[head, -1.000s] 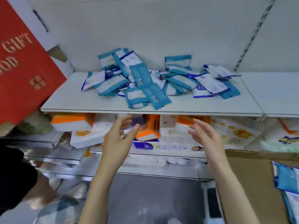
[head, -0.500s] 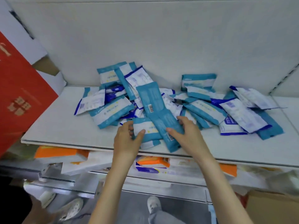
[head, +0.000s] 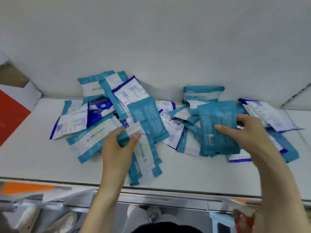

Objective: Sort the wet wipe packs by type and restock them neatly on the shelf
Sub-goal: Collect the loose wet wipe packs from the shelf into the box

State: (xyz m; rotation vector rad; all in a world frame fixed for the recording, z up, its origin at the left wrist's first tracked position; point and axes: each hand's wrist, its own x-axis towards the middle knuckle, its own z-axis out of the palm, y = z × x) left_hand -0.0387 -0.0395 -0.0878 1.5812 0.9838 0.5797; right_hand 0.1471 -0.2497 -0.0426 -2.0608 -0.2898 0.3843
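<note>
Jumbled teal-and-white wipe packs (head: 148,118)

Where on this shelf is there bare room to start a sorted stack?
Bare shelf lies at the left, between the red box and the pile of packs, and along the front edge between the left hand and right hand. The middle, back to the wall, is crowded with overlapping packs.
</note>
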